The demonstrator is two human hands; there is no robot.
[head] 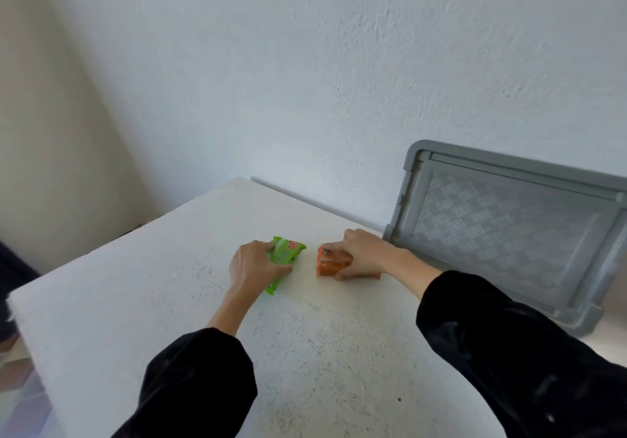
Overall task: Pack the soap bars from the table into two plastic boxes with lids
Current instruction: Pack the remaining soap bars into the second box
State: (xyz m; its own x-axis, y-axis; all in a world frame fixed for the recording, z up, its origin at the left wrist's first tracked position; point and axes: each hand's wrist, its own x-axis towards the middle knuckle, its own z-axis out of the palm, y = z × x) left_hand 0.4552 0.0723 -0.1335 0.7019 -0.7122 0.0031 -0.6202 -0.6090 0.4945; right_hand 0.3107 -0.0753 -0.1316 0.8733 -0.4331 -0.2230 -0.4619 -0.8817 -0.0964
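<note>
rear wall: white with a faint blue cast, rough plaster texture, small pits and bumps across the whole face.
left side: a smooth beige surface meets the rear wall along a slanted line; wall or curtain cannot be told.
tabletop: white, matt, finely speckled with dark flecks. its far edge lies close to the rear wall, with a narrow shadowed line between them.
lighting: soft and diffuse, weak shadows, a warmer patch near the tabletop centre.
beyond the tabletop's left edge: a dark blurred shape, not identifiable.
</note>
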